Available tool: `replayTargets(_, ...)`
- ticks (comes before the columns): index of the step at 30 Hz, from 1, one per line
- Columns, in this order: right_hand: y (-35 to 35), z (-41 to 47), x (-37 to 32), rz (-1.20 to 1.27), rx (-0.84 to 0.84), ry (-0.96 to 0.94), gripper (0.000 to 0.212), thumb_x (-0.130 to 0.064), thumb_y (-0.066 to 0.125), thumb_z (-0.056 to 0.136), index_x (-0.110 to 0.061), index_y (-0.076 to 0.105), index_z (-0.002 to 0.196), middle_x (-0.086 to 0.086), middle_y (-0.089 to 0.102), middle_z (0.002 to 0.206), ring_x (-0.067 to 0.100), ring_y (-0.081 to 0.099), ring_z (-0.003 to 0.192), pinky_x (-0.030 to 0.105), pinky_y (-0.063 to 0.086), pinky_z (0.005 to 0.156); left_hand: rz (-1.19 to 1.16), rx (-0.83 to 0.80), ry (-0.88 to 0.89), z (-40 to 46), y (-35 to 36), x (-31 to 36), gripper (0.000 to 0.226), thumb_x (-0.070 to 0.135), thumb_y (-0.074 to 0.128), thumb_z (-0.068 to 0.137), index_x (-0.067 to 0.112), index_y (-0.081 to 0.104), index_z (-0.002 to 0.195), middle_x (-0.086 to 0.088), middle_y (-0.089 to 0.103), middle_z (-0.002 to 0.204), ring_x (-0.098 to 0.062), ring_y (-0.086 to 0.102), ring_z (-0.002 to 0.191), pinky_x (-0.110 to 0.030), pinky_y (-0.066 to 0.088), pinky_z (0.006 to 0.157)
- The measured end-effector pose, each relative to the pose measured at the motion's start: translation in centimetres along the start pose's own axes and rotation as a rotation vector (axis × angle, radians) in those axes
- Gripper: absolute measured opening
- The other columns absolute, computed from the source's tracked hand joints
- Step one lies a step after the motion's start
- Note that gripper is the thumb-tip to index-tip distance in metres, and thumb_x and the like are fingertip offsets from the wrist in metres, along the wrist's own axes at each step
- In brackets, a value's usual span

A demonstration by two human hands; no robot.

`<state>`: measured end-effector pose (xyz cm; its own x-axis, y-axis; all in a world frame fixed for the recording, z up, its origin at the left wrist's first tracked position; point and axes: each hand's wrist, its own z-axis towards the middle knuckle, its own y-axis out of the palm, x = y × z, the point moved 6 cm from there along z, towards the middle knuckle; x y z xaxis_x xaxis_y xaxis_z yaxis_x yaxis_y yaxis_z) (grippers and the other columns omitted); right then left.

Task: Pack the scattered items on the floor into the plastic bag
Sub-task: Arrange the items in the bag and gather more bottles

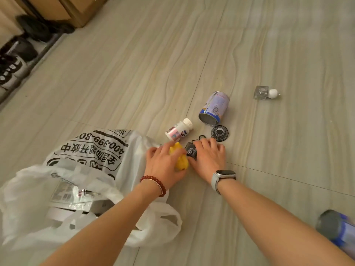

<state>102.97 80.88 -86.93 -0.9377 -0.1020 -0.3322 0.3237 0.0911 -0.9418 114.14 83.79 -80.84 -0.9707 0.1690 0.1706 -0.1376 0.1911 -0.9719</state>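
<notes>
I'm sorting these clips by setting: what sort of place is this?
Most likely a home, perhaps near an entryway. Shoes line a low rack along the wall, the floor is wood-grain tile, and household odds and ends like a pill bottle and a tin can lie beside a plastic bag.

The white printed plastic bag point(92, 169) lay open on the floor's left; a yellow item point(180, 160), bottle point(179, 130) and can point(215, 108) lay rightward.

On the pale tiled floor point(192, 54), the left hand point(163, 164) covers a soft yellow object point(180, 160) beside the white printed plastic bag point(86, 169), while the right hand point(208, 160) rests on a small black camera-shaped item point(190, 151).
</notes>
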Motion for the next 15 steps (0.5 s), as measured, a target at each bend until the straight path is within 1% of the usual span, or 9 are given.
replayTargets(1, 0.0, -0.4, 0.0, -0.002, -0.005, -0.011, 0.037, -0.041, 0.071, 0.064, -0.016, 0.061, 0.089, 0.004, 0.065, 0.091, 0.026, 0.059, 0.091, 0.037, 0.046, 0.073, -0.089, 0.037, -0.030, -0.4, -1.2, 0.1, 0.051, 0.050, 0.054, 0.068, 0.030, 0.056, 0.115, -0.006, 0.047, 0.130, -0.028, 0.053, 0.110, -0.040, 0.030, 0.098)
replayTargets(2, -0.1, -0.8, 0.1, -0.011, -0.008, -0.026, 0.037, -0.037, 0.074, 0.060, -0.014, 0.061, 0.086, 0.005, 0.065, 0.087, 0.027, 0.060, 0.087, 0.036, 0.048, 0.072, -0.174, 0.085, -0.046, -0.9, -2.5, 0.1, 0.056, 0.055, 0.049, 0.065, 0.029, 0.057, 0.114, -0.007, 0.048, 0.127, -0.027, 0.054, 0.106, -0.040, 0.035, 0.096)
replayTargets(3, -0.2, -1.1, 0.2, -0.001, -0.042, -0.045, 0.038, -0.034, 0.073, 0.062, -0.012, 0.061, 0.090, 0.007, 0.064, 0.090, 0.028, 0.059, 0.090, 0.036, 0.048, 0.076, -0.239, 0.128, -0.049, -1.4, -3.7, -0.1, 0.059, 0.057, 0.047, 0.063, 0.028, 0.057, 0.113, -0.008, 0.048, 0.125, -0.026, 0.054, 0.104, -0.040, 0.039, 0.094)
replayTargets(5, -0.3, -1.4, 0.5, 0.057, -0.104, -0.077, 0.040, -0.030, 0.062, 0.077, -0.009, 0.054, 0.110, 0.012, 0.056, 0.110, 0.030, 0.049, 0.106, 0.037, 0.042, 0.089, -0.285, 0.178, -0.039, -2.5, -5.9, -0.9, 0.059, 0.057, 0.048, 0.063, 0.028, 0.056, 0.113, -0.008, 0.047, 0.122, -0.023, 0.052, 0.103, -0.037, 0.045, 0.090)
replayTargets(7, -0.6, -1.9, 1.2, 0.198, -0.162, -0.023, 0.044, -0.027, 0.054, 0.084, -0.010, 0.046, 0.124, 0.013, 0.045, 0.122, 0.029, 0.043, 0.115, 0.035, 0.039, 0.094, -0.283, 0.208, -0.038, -3.7, -7.7, -2.4, 0.060, 0.058, 0.050, 0.063, 0.025, 0.056, 0.114, -0.009, 0.045, 0.121, -0.018, 0.049, 0.100, -0.031, 0.045, 0.085)
replayTargets(10, -2.7, -2.8, 0.8, 0.432, -0.172, 0.079, 0.045, -0.020, 0.056, 0.084, -0.008, 0.045, 0.126, 0.013, 0.039, 0.127, 0.031, 0.052, 0.110, 0.035, 0.042, 0.095, -0.255, 0.277, -0.054, -6.3, -9.9, -5.3, 0.063, 0.059, 0.051, 0.062, 0.023, 0.058, 0.113, -0.010, 0.045, 0.115, -0.014, 0.043, 0.099, -0.029, 0.040, 0.085)
replayTargets(12, -4.4, -3.2, -0.6, 0.534, -0.146, 0.098, 0.043, -0.017, 0.058, 0.083, -0.007, 0.048, 0.123, 0.013, 0.040, 0.124, 0.031, 0.054, 0.107, 0.032, 0.041, 0.097, -0.268, 0.294, -0.095, -8.6, -10.9, -7.4, 0.064, 0.061, 0.051, 0.061, 0.024, 0.059, 0.113, -0.007, 0.043, 0.113, -0.014, 0.040, 0.101, -0.029, 0.036, 0.086)
replayTargets(14, -6.8, -3.6, -2.8, 0.608, -0.092, 0.089, 0.039, -0.016, 0.060, 0.082, -0.007, 0.052, 0.120, 0.009, 0.042, 0.114, 0.027, 0.054, 0.101, 0.019, 0.038, 0.093, -0.293, 0.280, -0.102, -11.2, -11.8, -9.3, 0.062, 0.060, 0.051, 0.062, 0.025, 0.059, 0.113, -0.004, 0.041, 0.114, -0.015, 0.039, 0.104, -0.031, 0.035, 0.088)
replayTargets(15, -8.2, -3.7, -4.2, 0.652, -0.055, 0.075, 0.037, -0.015, 0.061, 0.083, -0.007, 0.054, 0.118, 0.006, 0.041, 0.109, 0.022, 0.054, 0.095, 0.009, 0.035, 0.085, -0.281, 0.265, -0.075, -12.3, -12.2, -10.1, 0.061, 0.060, 0.051, 0.063, 0.025, 0.059, 0.113, -0.006, 0.043, 0.114, -0.016, 0.040, 0.105, -0.032, 0.036, 0.088)
